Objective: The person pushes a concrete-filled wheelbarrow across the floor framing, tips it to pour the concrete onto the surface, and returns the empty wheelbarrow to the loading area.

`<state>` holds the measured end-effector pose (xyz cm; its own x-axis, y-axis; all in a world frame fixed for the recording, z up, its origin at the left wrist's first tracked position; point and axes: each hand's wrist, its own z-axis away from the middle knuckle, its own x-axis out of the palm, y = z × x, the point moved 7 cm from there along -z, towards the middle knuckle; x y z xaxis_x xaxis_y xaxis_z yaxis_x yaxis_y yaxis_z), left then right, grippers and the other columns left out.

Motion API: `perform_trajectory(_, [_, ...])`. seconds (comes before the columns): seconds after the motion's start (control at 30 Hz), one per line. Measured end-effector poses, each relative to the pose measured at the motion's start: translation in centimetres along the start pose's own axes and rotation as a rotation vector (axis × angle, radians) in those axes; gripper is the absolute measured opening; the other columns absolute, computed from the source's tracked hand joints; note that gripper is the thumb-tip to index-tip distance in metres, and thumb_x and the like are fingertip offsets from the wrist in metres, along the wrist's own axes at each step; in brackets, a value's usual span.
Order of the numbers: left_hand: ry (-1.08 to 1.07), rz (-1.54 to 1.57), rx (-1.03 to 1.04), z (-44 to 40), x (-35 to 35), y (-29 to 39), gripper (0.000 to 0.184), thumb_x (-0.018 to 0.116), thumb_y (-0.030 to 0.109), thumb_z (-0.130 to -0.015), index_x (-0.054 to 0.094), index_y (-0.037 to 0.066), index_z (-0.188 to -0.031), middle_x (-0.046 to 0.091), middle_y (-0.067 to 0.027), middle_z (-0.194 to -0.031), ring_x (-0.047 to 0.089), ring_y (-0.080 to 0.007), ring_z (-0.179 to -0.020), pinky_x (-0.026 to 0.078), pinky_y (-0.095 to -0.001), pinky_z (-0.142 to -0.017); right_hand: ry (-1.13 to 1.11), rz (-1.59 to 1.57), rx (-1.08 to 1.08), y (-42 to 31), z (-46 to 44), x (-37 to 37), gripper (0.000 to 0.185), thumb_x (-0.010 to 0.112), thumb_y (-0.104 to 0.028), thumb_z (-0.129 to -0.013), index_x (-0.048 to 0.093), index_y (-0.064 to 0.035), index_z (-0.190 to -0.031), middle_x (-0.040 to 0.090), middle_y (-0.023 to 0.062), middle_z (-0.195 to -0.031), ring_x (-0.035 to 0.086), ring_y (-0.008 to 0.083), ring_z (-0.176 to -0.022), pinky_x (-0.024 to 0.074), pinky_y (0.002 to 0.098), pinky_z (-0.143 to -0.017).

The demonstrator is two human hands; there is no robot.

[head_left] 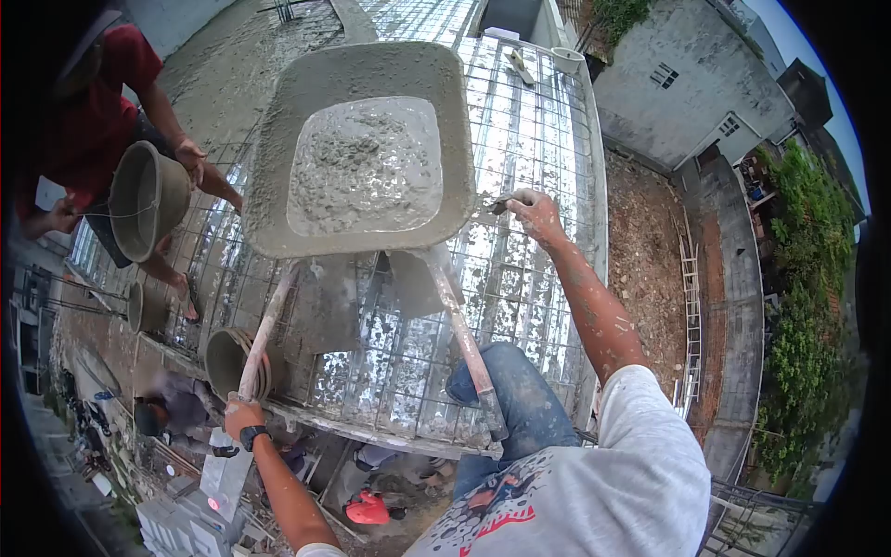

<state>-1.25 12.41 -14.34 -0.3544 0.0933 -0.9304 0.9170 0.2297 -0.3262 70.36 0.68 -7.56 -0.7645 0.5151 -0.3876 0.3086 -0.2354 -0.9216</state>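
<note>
A wheelbarrow (357, 239) holds wet grey concrete (367, 167) in its caked tray, its two worn handles pointing back toward me. My left hand (243, 413), with a black watch on the wrist, is wrapped round the end of the left handle (267, 325). The right handle (464, 343) is free of any hand and runs down beside my bent knee. Beyond the tray's right side, my right hand (536, 215) pinches a small dark grey piece (501, 203), too small to identify. Grey splashes mark my right forearm.
A co-worker in red (121, 84) at left holds a bucket (150, 201). More buckets (243, 362) stand by the deck edge. A rebar grid (538, 278) covers the metal decking, which drops off at right and below. People and a ladder (691, 316) are lower down.
</note>
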Motion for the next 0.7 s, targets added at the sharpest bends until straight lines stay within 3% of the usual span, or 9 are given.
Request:
perform_trajectory(0.03, [0.015, 0.055, 0.033, 0.0, 0.4, -0.2, 0.031, 0.058, 0.027, -0.076, 0.059, 0.002, -0.093, 0.066, -0.0175, -0.071, 0.066, -0.0362, -0.066, 0.052, -0.0453, -0.059, 0.039, 0.037, 0.038, 4.0, 2.0, -1.3, 0.019, 0.065, -0.015, -0.081, 0.068, -0.001, -0.094, 0.068, 0.0076, -0.082, 0.059, 0.0128, -0.076, 0.0476, 0.0306, -0.069])
perform_trajectory(0.07, [-0.169, -0.033, -0.024, -1.2, 4.5, -1.1, 0.047, 0.061, 0.046, -0.078, 0.057, 0.012, -0.111, 0.067, -0.0197, -0.082, 0.066, -0.0375, -0.077, 0.052, -0.0492, -0.065, 0.019, 0.049, 0.076, 5.7, 5.0, -2.1, 0.02, 0.065, -0.016, -0.081, 0.068, -0.0007, -0.094, 0.068, 0.0081, -0.082, 0.06, 0.0134, -0.075, 0.0482, 0.0317, -0.068])
perform_trajectory(0.2, [-0.25, 0.129, 0.035, 0.8, -0.7, 0.2, 0.062, 0.062, 0.049, -0.078, 0.047, 0.015, -0.128, 0.065, -0.0194, -0.102, 0.062, -0.0368, -0.094, 0.05, -0.0483, -0.079, 0.04, -0.035, 0.384, 18.8, 13.7, -9.3, 0.023, 0.066, -0.018, -0.08, 0.068, -0.0002, -0.095, 0.067, 0.0091, -0.081, 0.061, 0.0154, -0.067, 0.0489, 0.0322, -0.057])
perform_trajectory(0.27, [-0.27, 0.148, 0.097, 0.7, -0.1, 0.0, 0.067, 0.062, 0.051, -0.077, 0.044, 0.015, -0.131, 0.063, -0.0194, -0.107, 0.061, -0.0361, -0.098, 0.049, -0.0489, -0.082, 0.488, -0.214, 0.519, 21.4, 17.7, -19.9, 0.018, 0.063, -0.018, -0.083, 0.065, -0.0006, -0.087, 0.064, 0.0077, -0.075, 0.059, 0.0149, -0.056, 0.045, 0.0283, -0.042])
perform_trajectory(0.37, [-0.272, 0.116, 0.106, 0.8, 1.5, -0.6, 0.079, 0.063, 0.056, -0.074, 0.039, 0.012, -0.135, 0.053, -0.0177, -0.126, 0.055, -0.0352, -0.111, 0.044, -0.0503, -0.09, 1.437, -0.356, 0.354, 18.0, 26.9, -39.3, 0.04, 0.065, -0.014, -0.082, 0.046, 0.0048, -0.112, 0.06, 0.0115, -0.074, 0.058, 0.0152, -0.056, 0.0428, 0.0289, -0.04])
perform_trajectory(0.4, [-0.245, 0.066, 0.097, 0.8, 1.9, -0.5, 0.081, 0.063, 0.057, -0.074, 0.038, 0.012, -0.136, 0.051, -0.0171, -0.129, 0.054, -0.0352, -0.113, 0.044, -0.0504, -0.091, 1.497, -0.314, 0.219, 15.6, 30.1, -43.4, 0.047, 0.067, -0.016, -0.081, 0.047, 0.0063, -0.118, 0.062, 0.0129, -0.076, 0.06, 0.0156, -0.058, 0.044, 0.0286, -0.043])
perform_trajectory(0.43, [-0.222, 0.02, 0.089, 0.9, 1.8, -0.2, 0.084, 0.064, 0.058, -0.073, 0.037, 0.011, -0.137, 0.048, -0.0165, -0.133, 0.052, -0.0352, -0.115, 0.043, -0.0504, -0.092, 1.534, -0.044, 0.26, 14.8, 32.6, -47.5, 0.048, 0.065, -0.017, -0.083, 0.048, 0.0061, -0.122, 0.064, 0.012, -0.08, 0.062, 0.0153, -0.06, 0.047, 0.0275, -0.047])
perform_trajectory(0.57, [-0.299, 0.062, 0.058, 2.3, -0.2, 0.4, 0.092, 0.065, 0.057, -0.071, 0.029, 0.012, -0.141, 0.043, -0.0147, -0.137, 0.048, -0.0355, -0.121, 0.04, -0.0521, -0.097, 1.377, -0.179, 0.137, 10.9, 38.5, -48.8, 0.038, 0.061, -0.019, -0.089, 0.051, 0.0039, -0.118, 0.064, 0.0097, -0.085, 0.061, 0.0144, -0.062, 0.0476, 0.0239, -0.047])
perform_trajectory(0.7, [-0.266, 0.112, 0.061, 5.0, -5.3, 1.1, 0.088, 0.07, 0.053, -0.068, 0.038, 0.011, -0.138, 0.053, -0.0136, -0.128, 0.053, -0.0303, -0.115, 0.043, -0.0441, -0.095, 1.1, -0.5, 0.229, 19.6, 38.3, -39.2, 0.015, 0.056, -0.021, -0.091, 0.056, -0.0059, -0.093, 0.053, 0.0, -0.07, 0.052, 0.0072, -0.053, 0.0394, 0.0196, -0.04])
